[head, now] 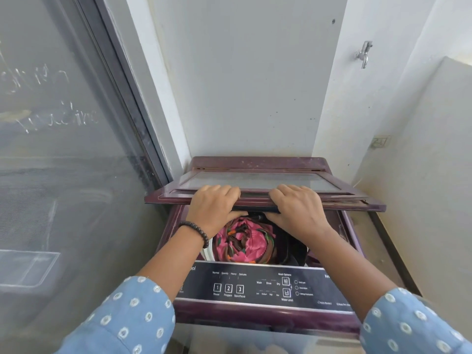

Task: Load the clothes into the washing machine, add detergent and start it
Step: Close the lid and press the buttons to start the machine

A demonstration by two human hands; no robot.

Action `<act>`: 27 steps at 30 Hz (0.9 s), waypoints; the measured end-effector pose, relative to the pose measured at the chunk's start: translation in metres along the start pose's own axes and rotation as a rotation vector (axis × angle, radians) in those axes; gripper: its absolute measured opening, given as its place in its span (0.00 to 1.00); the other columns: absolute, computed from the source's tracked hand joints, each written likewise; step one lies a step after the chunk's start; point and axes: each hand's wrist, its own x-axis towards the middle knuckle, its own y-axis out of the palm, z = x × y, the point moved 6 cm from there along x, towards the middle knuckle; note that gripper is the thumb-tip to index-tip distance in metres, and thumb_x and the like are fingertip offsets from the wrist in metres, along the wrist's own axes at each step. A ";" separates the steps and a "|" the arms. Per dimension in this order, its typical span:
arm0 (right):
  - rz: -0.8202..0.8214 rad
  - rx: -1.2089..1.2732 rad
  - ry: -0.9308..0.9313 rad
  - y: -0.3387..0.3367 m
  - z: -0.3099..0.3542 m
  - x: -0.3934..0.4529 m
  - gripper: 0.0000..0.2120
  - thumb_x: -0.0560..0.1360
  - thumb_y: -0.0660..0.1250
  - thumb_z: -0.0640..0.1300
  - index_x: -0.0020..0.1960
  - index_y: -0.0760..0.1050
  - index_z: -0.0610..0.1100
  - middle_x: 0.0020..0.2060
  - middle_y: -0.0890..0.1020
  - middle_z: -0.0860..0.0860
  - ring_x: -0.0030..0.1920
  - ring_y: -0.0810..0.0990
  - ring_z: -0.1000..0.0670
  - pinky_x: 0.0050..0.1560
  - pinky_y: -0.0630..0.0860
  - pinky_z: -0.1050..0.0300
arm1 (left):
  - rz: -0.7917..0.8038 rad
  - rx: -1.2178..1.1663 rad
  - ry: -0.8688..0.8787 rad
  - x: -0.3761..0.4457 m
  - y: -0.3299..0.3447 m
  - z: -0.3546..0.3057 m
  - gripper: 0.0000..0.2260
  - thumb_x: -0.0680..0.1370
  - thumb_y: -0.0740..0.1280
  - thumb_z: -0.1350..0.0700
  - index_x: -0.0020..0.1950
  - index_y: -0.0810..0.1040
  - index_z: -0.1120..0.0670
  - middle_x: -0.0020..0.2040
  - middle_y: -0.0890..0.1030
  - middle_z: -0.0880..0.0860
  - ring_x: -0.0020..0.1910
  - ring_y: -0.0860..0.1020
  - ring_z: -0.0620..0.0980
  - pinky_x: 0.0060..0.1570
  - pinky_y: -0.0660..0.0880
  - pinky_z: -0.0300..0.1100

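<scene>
A maroon top-loading washing machine (268,318) stands in a corner below me. Its glass lid (258,181) is partly raised, folded and tilted over the drum opening. My left hand (214,208) grips the lid's front edge, fingers on top and thumb underneath. My right hand (296,210) holds the same edge beside it, in the same way. Inside the drum lie pink, brown and orange patterned clothes (242,241), with dark fabric to their right. The black control panel (255,286) with numbered buttons runs along the near side.
A dusty glass sliding door (63,149) fills the left side. White walls close in behind and to the right. A metal tap (364,54) sticks out of the right wall, and a wall switch (381,141) sits lower down.
</scene>
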 end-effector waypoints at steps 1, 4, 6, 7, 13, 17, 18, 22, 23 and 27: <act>0.013 -0.001 0.001 0.001 0.002 -0.004 0.19 0.57 0.81 0.55 0.34 0.76 0.45 0.27 0.76 0.52 0.26 0.76 0.48 0.28 0.64 0.61 | 0.004 -0.006 -0.002 -0.005 0.002 -0.002 0.20 0.65 0.73 0.37 0.40 0.77 0.53 0.30 0.76 0.47 0.27 0.75 0.49 0.30 0.70 0.41; 0.076 0.008 0.032 0.008 0.006 -0.017 0.20 0.55 0.82 0.55 0.35 0.75 0.46 0.28 0.77 0.52 0.27 0.78 0.48 0.27 0.59 0.62 | 0.028 -0.021 -0.005 -0.020 0.011 -0.009 0.20 0.64 0.76 0.38 0.42 0.78 0.53 0.34 0.79 0.47 0.31 0.77 0.47 0.33 0.73 0.41; 0.131 0.038 0.069 0.014 0.010 -0.026 0.20 0.56 0.82 0.55 0.36 0.75 0.46 0.29 0.77 0.53 0.28 0.79 0.48 0.26 0.59 0.62 | 0.050 -0.026 -0.012 -0.030 0.017 -0.013 0.21 0.64 0.77 0.38 0.43 0.78 0.53 0.34 0.79 0.47 0.32 0.78 0.47 0.34 0.74 0.41; 0.155 0.059 0.082 0.017 0.011 -0.029 0.19 0.58 0.81 0.54 0.38 0.76 0.45 0.30 0.78 0.52 0.30 0.80 0.47 0.26 0.61 0.61 | 0.063 -0.025 -0.014 -0.034 0.020 -0.015 0.21 0.63 0.77 0.38 0.43 0.79 0.53 0.34 0.78 0.48 0.32 0.77 0.47 0.32 0.74 0.41; 0.465 0.311 0.229 0.039 0.017 -0.057 0.18 0.73 0.69 0.57 0.56 0.75 0.45 0.49 0.80 0.50 0.52 0.78 0.47 0.48 0.72 0.54 | 0.178 -0.066 -0.039 -0.064 0.039 -0.028 0.22 0.66 0.74 0.36 0.46 0.79 0.52 0.39 0.80 0.48 0.36 0.78 0.47 0.34 0.74 0.40; 0.528 0.452 0.334 0.053 0.022 -0.074 0.24 0.72 0.66 0.66 0.50 0.76 0.44 0.43 0.79 0.52 0.45 0.76 0.49 0.46 0.73 0.56 | 0.417 -0.294 -0.136 -0.080 0.056 -0.027 0.24 0.74 0.65 0.35 0.59 0.75 0.52 0.53 0.78 0.47 0.53 0.76 0.47 0.54 0.70 0.40; 0.530 0.462 0.351 0.055 0.023 -0.077 0.24 0.73 0.65 0.66 0.49 0.76 0.44 0.43 0.79 0.52 0.44 0.76 0.49 0.46 0.73 0.55 | 0.448 -0.341 -0.153 -0.082 0.057 -0.027 0.25 0.75 0.63 0.34 0.60 0.75 0.52 0.54 0.77 0.46 0.54 0.75 0.47 0.56 0.69 0.40; 0.512 0.523 0.400 0.060 0.026 -0.083 0.20 0.81 0.58 0.57 0.43 0.76 0.42 0.38 0.78 0.49 0.42 0.76 0.47 0.43 0.70 0.53 | 0.495 -0.556 -0.288 -0.089 0.057 -0.024 0.22 0.80 0.52 0.40 0.55 0.78 0.53 0.50 0.81 0.48 0.51 0.76 0.46 0.56 0.73 0.44; 0.526 0.524 0.408 0.063 0.027 -0.085 0.20 0.82 0.56 0.55 0.41 0.74 0.42 0.37 0.77 0.49 0.41 0.74 0.47 0.42 0.67 0.53 | 0.515 -0.626 -0.343 -0.091 0.058 -0.023 0.22 0.82 0.51 0.42 0.53 0.80 0.54 0.49 0.82 0.48 0.50 0.76 0.45 0.56 0.73 0.46; 0.555 0.494 0.418 0.067 0.029 -0.090 0.17 0.84 0.54 0.49 0.38 0.67 0.44 0.36 0.73 0.49 0.39 0.70 0.46 0.41 0.63 0.53 | 0.593 -0.823 -0.575 -0.098 0.065 -0.015 0.21 0.85 0.51 0.46 0.56 0.83 0.51 0.54 0.82 0.45 0.48 0.77 0.41 0.56 0.72 0.41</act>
